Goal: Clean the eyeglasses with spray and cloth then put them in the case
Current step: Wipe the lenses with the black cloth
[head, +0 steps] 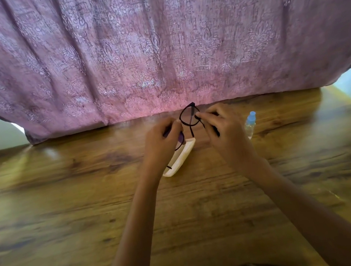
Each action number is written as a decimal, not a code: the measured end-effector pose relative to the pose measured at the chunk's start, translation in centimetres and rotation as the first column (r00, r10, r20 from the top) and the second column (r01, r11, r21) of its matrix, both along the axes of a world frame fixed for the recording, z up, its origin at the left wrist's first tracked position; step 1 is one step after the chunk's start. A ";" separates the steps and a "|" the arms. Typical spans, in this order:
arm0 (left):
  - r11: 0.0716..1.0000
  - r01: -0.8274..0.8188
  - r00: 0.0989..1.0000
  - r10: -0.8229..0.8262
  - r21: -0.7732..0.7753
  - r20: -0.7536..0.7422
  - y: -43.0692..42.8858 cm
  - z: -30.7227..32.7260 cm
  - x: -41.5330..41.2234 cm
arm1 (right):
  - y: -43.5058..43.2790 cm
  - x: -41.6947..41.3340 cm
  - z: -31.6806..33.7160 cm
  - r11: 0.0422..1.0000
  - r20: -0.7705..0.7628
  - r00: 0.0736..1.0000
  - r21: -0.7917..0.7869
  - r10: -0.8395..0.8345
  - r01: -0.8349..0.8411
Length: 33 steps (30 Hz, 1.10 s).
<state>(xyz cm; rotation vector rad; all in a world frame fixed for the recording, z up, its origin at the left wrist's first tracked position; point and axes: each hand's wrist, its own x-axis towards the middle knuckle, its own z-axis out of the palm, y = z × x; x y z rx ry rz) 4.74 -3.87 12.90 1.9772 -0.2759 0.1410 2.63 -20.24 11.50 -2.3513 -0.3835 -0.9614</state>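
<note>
Two bare hands hold dark-framed eyeglasses [188, 116] above a brown wooden table [66, 209], before a pink patterned curtain [155, 43]. Left hand [162, 144] is closed around one lens; right hand [222, 129] pinches the other rim. Below lies a white oblong case [181, 157]; a clear blue-capped spray bottle [250, 123] lies just right.

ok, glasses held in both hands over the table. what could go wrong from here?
1. Both hands, left and right, hold the glasses in the air by the thin frame; a twist or slip could bend it or drop them onto the table.
2. The case lies right under the left hand and could get knocked.
3. The bottle stands close beside the right hand; a sideways move may tip it.
</note>
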 end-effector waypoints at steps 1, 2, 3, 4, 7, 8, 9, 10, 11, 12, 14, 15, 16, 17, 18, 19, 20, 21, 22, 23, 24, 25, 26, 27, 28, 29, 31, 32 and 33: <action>1.000 -0.003 1.000 0.003 -0.001 -0.001 0.0 0.0 0.0 | -0.1 0.1 0.0 1.000 0.002 1.000 0.010 -0.012 0.012; 1.000 -0.007 1.000 0.007 0.000 -0.001 -0.1 0.0 0.0 | 0.0 0.1 0.0 1.000 0.006 1.000 0.012 -0.008 0.008; 1.000 -0.011 1.000 0.011 0.000 -0.001 0.0 0.0 0.0 | 0.1 0.0 -0.1 1.000 0.010 1.000 0.005 0.011 -0.011; 1.000 -0.012 1.000 0.012 -0.002 -0.002 0.0 0.0 0.0 | 0.3 -0.2 -0.2 0.999 0.012 0.999 -0.010 0.038 -0.038; 1.000 -0.001 1.000 0.001 -0.015 -0.009 0.1 -0.1 0.1 | 0.7 -0.6 -0.6 0.993 0.015 0.995 -0.067 0.097 -0.096; 1.000 0.000 1.000 0.000 -0.021 -0.011 0.1 -0.2 0.1 | 0.6 -0.6 -0.6 0.993 0.016 0.995 -0.070 0.101 -0.099; 1.000 -0.002 1.000 0.002 -0.027 -0.013 0.1 -0.2 0.1 | 0.6 -0.5 -0.5 0.993 0.016 0.995 -0.066 0.097 -0.096; 0.999 -0.003 1.000 0.003 -0.033 -0.014 0.1 -0.3 0.1 | 0.5 -0.4 -0.5 0.994 0.016 0.996 -0.062 0.089 -0.088; 0.999 -0.006 1.000 0.005 -0.037 -0.015 0.0 -0.3 0.1 | 0.4 -0.4 -0.4 0.995 0.017 0.997 -0.060 0.078 -0.077; 0.999 -0.008 1.000 0.007 -0.037 -0.016 0.0 -0.3 0.1 | 0.3 -0.4 -0.4 0.996 0.018 0.998 -0.059 0.068 -0.067; 0.999 -0.005 1.000 0.004 -0.034 -0.015 -0.1 -0.3 0.2 | 0.4 -0.4 -0.4 0.996 0.015 0.997 -0.059 0.069 -0.068; 1.000 0.003 1.000 -0.003 -0.022 -0.013 -0.2 -0.3 0.2 | 0.5 -0.5 -0.4 0.995 0.014 0.997 -0.062 0.080 -0.078; 1.000 0.013 1.000 -0.013 -0.006 -0.009 -0.2 -0.2 0.1 | 0.7 -0.5 -0.4 0.994 0.014 0.996 -0.068 0.091 -0.090; 1.000 0.026 1.000 -0.025 0.011 -0.004 -0.2 -0.2 0.0 | 0.8 -0.5 -0.4 0.992 0.013 0.995 -0.078 0.100 -0.099; 0.999 0.038 0.999 -0.038 0.020 0.000 -0.3 -0.1 -0.1 | 0.9 -0.5 -0.4 0.991 0.010 0.995 -0.087 0.103 -0.102; 0.999 0.047 0.999 -0.047 0.025 0.003 -0.3 -0.1 -0.3 | 1.0 -0.4 -0.3 0.991 0.009 0.995 -0.093 0.102 -0.100; 0.998 0.054 0.998 -0.055 0.026 0.007 -0.3 0.0 -0.4 | 1.1 -0.3 -0.2 0.991 0.010 0.995 -0.094 0.097 -0.096; 0.998 0.060 0.998 -0.061 0.024 0.011 -0.3 0.1 -0.5 | 1.1 -0.2 0.0 0.992 0.011 0.996 -0.090 0.090 -0.089; 0.998 0.067 0.998 -0.068 0.020 0.014 -0.3 0.1 -0.6 | 1.2 -0.1 0.2 0.993 0.012 0.997 -0.085 0.080 -0.078; 0.997 0.073 0.997 -0.074 0.016 0.017 -0.3 0.2 -0.7 | 1.2 0.0 0.4 0.995 0.013 0.998 -0.079 0.067 -0.066; 0.997 0.078 0.997 -0.079 0.012 0.021 -0.2 0.2 -0.7 | 1.2 0.1 0.5 0.996 0.012 0.998 -0.076 0.055 -0.054; 0.997 0.082 0.996 -0.082 0.011 0.025 -0.3 0.2 -0.7 | 1.1 0.3 0.7 0.996 0.011 0.999 -0.076 0.042 -0.041; 0.996 0.084 0.996 -0.084 0.013 0.027 -0.3 0.1 -0.7 | 1.0 0.5 0.7 0.996 0.008 1.000 -0.080 0.027 -0.026; 0.996 0.083 0.996 -0.084 0.016 0.026 -0.3 0.1 -0.7 | 0.9 0.7 0.8 0.997 0.002 1.000 -0.083 0.009 -0.009; 0.997 0.081 0.996 -0.081 0.017 0.023 -0.2 0.1 -0.8 | 0.7 0.8 0.8 0.996 -0.005 1.000 -0.083 -0.010 0.010; 0.997 0.077 0.997 -0.078 0.015 0.019 -0.2 0.1 -0.8 | 0.5 0.9 0.7 0.996 -0.011 1.000 -0.080 -0.027 0.026; 0.997 0.074 0.997 -0.074 0.009 0.011 -0.2 0.1 -0.8 | 0.2 1.0 0.7 0.997 -0.020 0.999 -0.066 -0.050 0.049; 0.997 0.073 0.997 -0.073 0.005 0.011 -0.3 0.0 -0.8 | 0.1 1.0 0.5 0.997 -0.021 0.998 -0.060 -0.054 0.053; 0.998 0.070 0.997 -0.070 0.001 0.012 -0.3 0.0 -0.8 | 0.0 0.9 0.4 0.997 -0.018 0.998 -0.054 -0.055 0.054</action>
